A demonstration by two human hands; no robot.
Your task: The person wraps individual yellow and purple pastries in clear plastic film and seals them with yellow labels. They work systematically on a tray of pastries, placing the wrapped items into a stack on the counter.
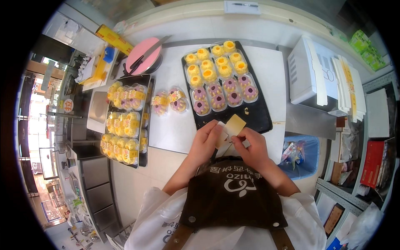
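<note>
small square yellow paper pc (236, 123) held by r. hand (252, 146)

r. grip narrow, fingertips set at pc's lower corner. small white paper pc (223, 136) pinched in narrow grip of l. hand (207, 139). both held near black rectangular tray (260, 114) w/ clear plastic packs of yellow & purple pastries (223, 92), on white worktop (166, 132).

White lettering (236, 175) — brown apron (233, 212), red character (68, 106) — round white sign (64, 104)

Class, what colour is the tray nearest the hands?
The tray is black; best view: head.
</note>
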